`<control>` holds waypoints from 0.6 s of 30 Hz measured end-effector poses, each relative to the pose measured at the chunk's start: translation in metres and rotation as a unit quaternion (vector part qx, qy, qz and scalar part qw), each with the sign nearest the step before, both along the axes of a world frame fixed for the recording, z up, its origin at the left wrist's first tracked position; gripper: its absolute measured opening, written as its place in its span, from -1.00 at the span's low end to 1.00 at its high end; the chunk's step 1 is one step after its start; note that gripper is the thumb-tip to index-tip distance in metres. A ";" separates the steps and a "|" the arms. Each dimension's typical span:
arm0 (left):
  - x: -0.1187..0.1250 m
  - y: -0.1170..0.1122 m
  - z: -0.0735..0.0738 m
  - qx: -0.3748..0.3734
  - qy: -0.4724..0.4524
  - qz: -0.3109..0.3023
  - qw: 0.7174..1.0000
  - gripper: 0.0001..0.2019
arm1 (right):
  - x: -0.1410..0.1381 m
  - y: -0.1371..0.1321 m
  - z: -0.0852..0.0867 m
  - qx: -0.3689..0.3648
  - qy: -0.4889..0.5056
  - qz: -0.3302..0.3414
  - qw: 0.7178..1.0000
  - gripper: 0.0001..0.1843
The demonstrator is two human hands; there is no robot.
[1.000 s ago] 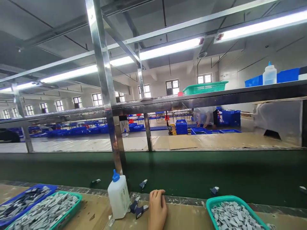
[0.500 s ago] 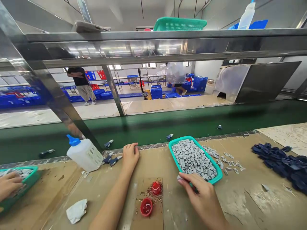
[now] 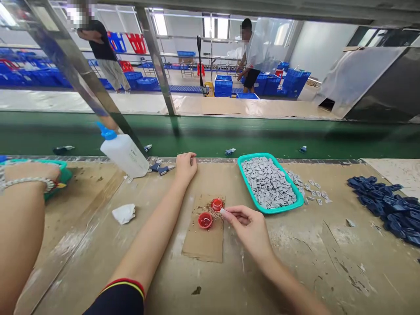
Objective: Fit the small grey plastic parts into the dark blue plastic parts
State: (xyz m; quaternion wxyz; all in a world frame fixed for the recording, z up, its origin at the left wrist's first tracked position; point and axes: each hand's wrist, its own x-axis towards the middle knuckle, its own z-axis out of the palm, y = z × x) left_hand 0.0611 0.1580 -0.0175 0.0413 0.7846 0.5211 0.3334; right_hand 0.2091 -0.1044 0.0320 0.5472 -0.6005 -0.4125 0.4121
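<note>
While the right hand [image 3: 249,227] hovers just off the right edge of the cardboard square [image 3: 201,245], its thumb and forefinger are pinched narrow on a small grey piece [image 3: 223,211], which sits at the fingertips over that same edge. At the square's far end stand two caps among brownish crumbs: the far red cap [image 3: 217,204] is just beside the grey piece, and the near red cap [image 3: 205,220] lies a little to its left, open side up.

Beyond the square's far-left corner the left hand [image 3: 186,165] rests on the table with its fingers curled loosely down; whether anything lies under them cannot be told. Just left of it are small blue clips [image 3: 162,168], then a white bottle [image 3: 124,153] with a blue top.

Right of the square is a teal tray [image 3: 278,209] heaped with grey pieces, with loose grey pieces [image 3: 311,194] scattered on its farther side. Well apart from the square, further right, lies a dark blue pile [image 3: 387,208]. Left of the square sits a crumpled tissue [image 3: 124,213], and far left another person's forearm [image 3: 19,210], with a bead bracelet, reaches over a second tray. A green belt [image 3: 210,135] runs beyond the square.
</note>
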 end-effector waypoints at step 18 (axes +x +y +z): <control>0.004 -0.001 -0.003 -0.026 -0.030 -0.006 0.999 -0.80 | 0.000 0.026 -0.024 -0.051 0.068 -0.014 0.996 -0.66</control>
